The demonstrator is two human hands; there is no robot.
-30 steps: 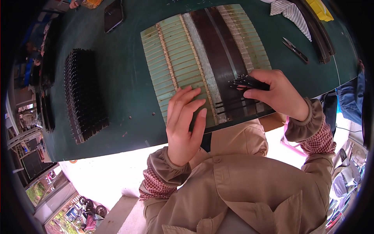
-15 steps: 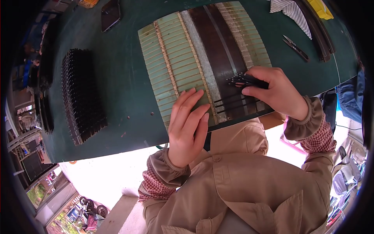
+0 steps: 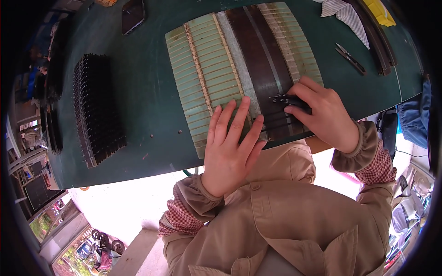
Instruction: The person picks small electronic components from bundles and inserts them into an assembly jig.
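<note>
A flat board with pale green grooved slats (image 3: 207, 69) and a dark brown band (image 3: 255, 50) lies at the table's front edge. Fingers spread, my left hand (image 3: 230, 147) rests palm down on its near part, fingertips on the slats and a grey strip. My right hand (image 3: 328, 115) pinches a bundle of thin black wires (image 3: 286, 98) with pale tips, low over the brown band. A few thin black wires (image 3: 278, 120) lie across the band's near end, between my hands; their left ends are near my left fingers.
On the dark green table (image 3: 142, 92), a long row of black wires (image 3: 99, 110) stands at left. A phone (image 3: 133, 17) lies far left. Snips (image 3: 351, 60), a striped cloth (image 3: 344, 17), dark brown strips (image 3: 380, 53) and a yellow item (image 3: 380, 11) are at right.
My left hand has slid right, its fingers spreading wider toward the loose wires. My right hand has shifted slightly, still gripping the bundle.
</note>
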